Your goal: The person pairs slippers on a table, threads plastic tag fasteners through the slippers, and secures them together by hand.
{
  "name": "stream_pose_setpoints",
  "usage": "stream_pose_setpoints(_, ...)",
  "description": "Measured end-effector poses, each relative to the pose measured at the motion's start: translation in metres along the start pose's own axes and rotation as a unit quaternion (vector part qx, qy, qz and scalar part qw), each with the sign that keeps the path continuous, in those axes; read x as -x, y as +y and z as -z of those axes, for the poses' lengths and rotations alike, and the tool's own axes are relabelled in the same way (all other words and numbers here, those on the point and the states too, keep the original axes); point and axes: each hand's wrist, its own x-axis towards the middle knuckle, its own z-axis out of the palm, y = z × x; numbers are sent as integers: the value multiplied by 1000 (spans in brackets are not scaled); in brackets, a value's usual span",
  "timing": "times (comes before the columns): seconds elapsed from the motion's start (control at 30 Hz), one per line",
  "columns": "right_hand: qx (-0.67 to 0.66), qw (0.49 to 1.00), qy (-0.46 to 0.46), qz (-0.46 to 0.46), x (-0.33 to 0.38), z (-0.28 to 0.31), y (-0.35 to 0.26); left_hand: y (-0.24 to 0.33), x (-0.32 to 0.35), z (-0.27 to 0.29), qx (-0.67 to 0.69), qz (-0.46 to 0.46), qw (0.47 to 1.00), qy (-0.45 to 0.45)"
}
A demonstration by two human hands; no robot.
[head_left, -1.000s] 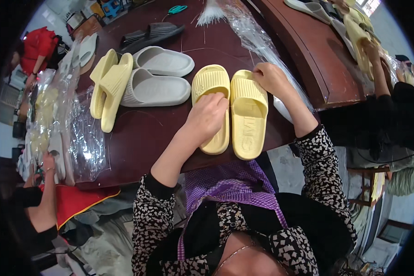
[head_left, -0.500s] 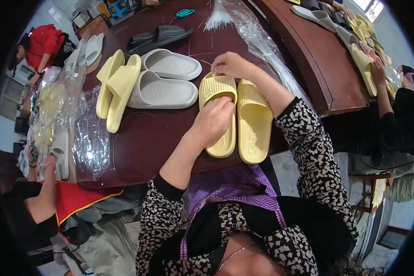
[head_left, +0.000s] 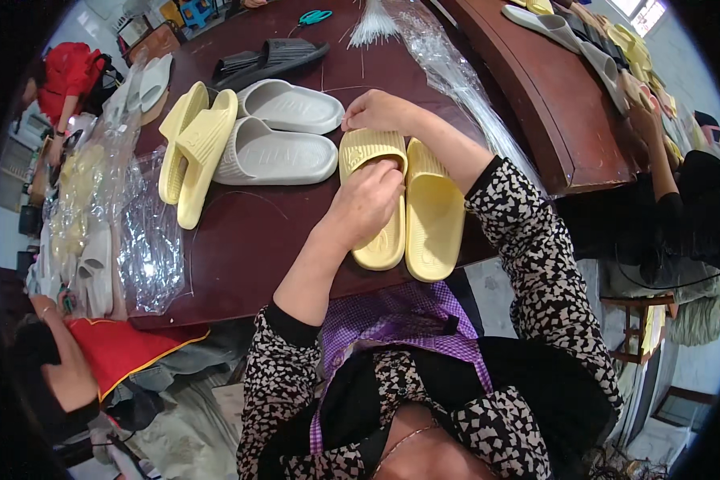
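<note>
Two yellow slippers lie side by side before me with their toes pointing away. My left hand (head_left: 366, 204) is on the left slipper (head_left: 386, 244), fingers curled under its ribbed strap, fingertips hidden inside. Just beyond that slipper's toe is my right hand (head_left: 380, 110), thumb and finger pinched together; whatever they hold is too small to make out. The right slipper (head_left: 434, 240) stands free beside it, below my right forearm. Left of my hands lie two grey slippers (head_left: 288, 156) and another yellow pair (head_left: 206, 144), one leaning on the other.
Black slippers (head_left: 284, 58) and green-handled scissors (head_left: 315, 16) lie farther back on the dark red table (head_left: 248, 264). A bundle of thin white strands (head_left: 374, 30) and clear plastic (head_left: 448, 72) are beyond. Clear bags (head_left: 148, 248) lie left. Co-workers handle slippers at both sides.
My right hand has moved left, from the slipper's toe to just past its left side. My left hand stays at the strap. The whole view has shifted slightly.
</note>
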Motion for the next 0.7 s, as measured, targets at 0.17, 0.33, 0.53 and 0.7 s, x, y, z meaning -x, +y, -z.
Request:
stream_pose_setpoints(0.17,-27,999,40,-5,4,-5,-6,1,2,0,-1,7,1000,-3)
stream_pose_setpoints(0.33,-183,976,115,-12,6,6,-4,6,-2,4,7,-4,997,73)
stream_pose_setpoints(0.53,-240,959,141,58,25,9,-9,-8,-17,30,96,164,963,192)
stream_pose_setpoints(0.7,-280,943,148,102,36,6,-14,-35,-46,43,387,305,840,227)
